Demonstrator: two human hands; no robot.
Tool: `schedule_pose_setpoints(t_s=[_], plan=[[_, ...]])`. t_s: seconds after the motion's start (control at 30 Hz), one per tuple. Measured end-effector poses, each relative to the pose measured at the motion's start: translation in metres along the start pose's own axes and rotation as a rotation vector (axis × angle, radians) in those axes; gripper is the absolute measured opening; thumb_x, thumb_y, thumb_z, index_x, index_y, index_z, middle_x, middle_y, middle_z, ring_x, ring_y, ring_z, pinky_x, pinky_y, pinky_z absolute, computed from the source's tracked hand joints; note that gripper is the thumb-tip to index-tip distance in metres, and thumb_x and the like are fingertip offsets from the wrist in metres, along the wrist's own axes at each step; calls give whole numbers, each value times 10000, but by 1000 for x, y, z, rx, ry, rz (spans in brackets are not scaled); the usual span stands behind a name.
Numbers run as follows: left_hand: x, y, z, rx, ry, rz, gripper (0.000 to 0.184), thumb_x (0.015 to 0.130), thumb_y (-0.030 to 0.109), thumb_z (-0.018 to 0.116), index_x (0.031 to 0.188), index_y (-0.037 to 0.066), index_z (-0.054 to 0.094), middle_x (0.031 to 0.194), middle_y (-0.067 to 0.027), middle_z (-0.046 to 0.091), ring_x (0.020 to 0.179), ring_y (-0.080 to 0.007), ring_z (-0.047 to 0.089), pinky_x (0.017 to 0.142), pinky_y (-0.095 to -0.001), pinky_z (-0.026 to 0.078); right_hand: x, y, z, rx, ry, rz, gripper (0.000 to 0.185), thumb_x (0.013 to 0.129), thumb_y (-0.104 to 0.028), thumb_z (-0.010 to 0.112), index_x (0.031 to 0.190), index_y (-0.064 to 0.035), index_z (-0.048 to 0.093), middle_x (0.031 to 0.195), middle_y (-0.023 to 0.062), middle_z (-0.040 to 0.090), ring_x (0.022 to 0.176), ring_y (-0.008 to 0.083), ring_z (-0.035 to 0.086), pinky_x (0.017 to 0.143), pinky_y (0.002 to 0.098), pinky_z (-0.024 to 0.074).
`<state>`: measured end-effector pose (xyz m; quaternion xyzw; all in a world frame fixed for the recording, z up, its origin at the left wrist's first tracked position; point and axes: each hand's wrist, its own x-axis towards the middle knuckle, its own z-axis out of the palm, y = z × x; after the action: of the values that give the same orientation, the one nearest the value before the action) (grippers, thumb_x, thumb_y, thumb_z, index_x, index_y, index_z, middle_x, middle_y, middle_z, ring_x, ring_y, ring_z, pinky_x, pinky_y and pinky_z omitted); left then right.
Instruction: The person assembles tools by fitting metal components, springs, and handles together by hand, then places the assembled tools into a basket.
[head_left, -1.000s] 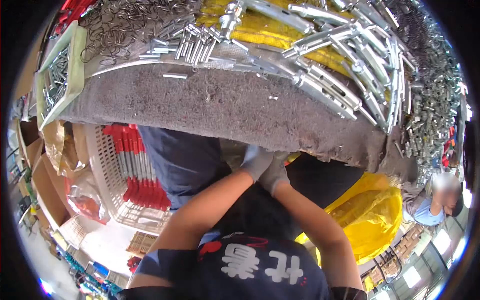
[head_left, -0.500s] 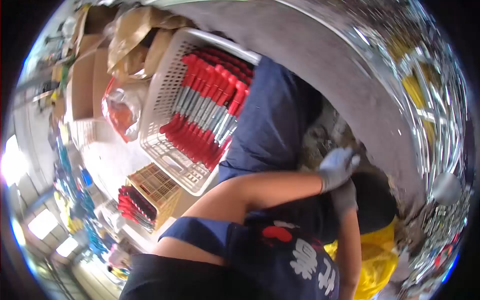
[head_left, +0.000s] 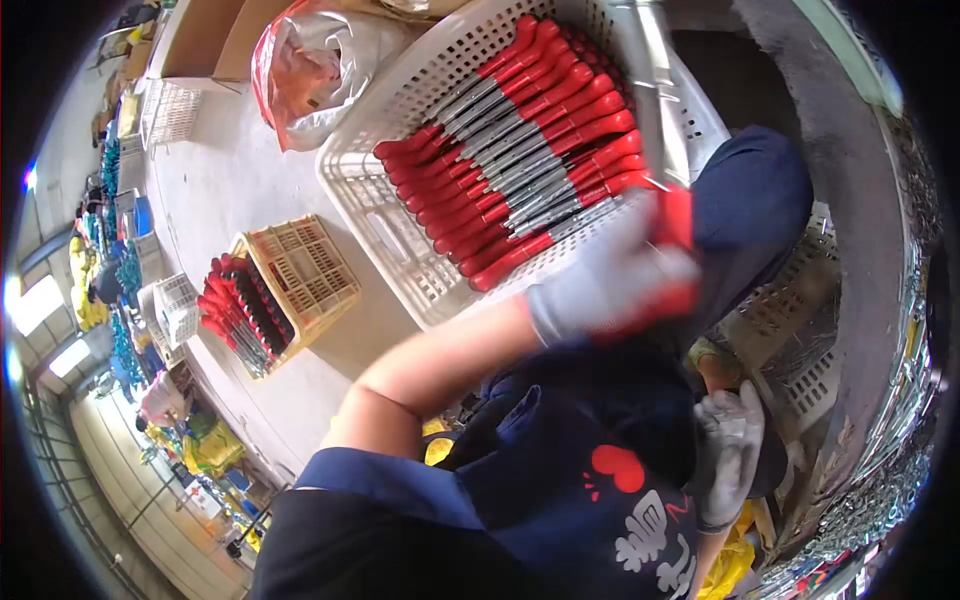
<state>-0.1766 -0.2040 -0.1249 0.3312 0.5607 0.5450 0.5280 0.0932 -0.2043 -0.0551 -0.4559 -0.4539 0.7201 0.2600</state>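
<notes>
My gloved left hand (head_left: 615,275), blurred by motion, is wrapped round a red-handled metal tool (head_left: 672,215). The tool's shiny metal part rises from the hand over the right side of the white basket (head_left: 375,225). Inside that basket lie several red-handled tools (head_left: 525,140) in rows. Lower right, beside the dark shirt (head_left: 560,440), my gloved right hand (head_left: 730,445) has its fingers loosely bent and apart, and nothing shows in it.
A yellowish crate (head_left: 310,275) stands on the floor at left, with more red-handled tools (head_left: 240,310) beside it. A plastic bag (head_left: 315,80) and a cardboard box (head_left: 210,40) are behind. The workbench edge (head_left: 870,250) with metal parts runs down the right.
The view has swung left toward the basket. My hands, together before, are now apart; my left hand has come up to the basket's near side and holds a red-handled tool.
</notes>
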Motion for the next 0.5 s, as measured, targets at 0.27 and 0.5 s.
schedule_pose_setpoints(t_s=[0.27,0.5], plan=[[-50,-229,-173,1021,57,-198,462,832,234,667,1239,80,513,991,-177,609,939,-325,619,798,-408,500,-14,-8,-35,-580,176,45,330,968,-61,427,1254,87,501,1185,153,562,980,212,591,882,306,490],[-63,-234,-147,1205,-166,-613,604,901,290,554,1460,223,337,1237,-249,527,1076,-410,580,867,-457,493,-40,-8,-53,-485,406,188,299,951,-29,449,1216,55,559,1196,148,580,1046,211,583,936,313,462]])
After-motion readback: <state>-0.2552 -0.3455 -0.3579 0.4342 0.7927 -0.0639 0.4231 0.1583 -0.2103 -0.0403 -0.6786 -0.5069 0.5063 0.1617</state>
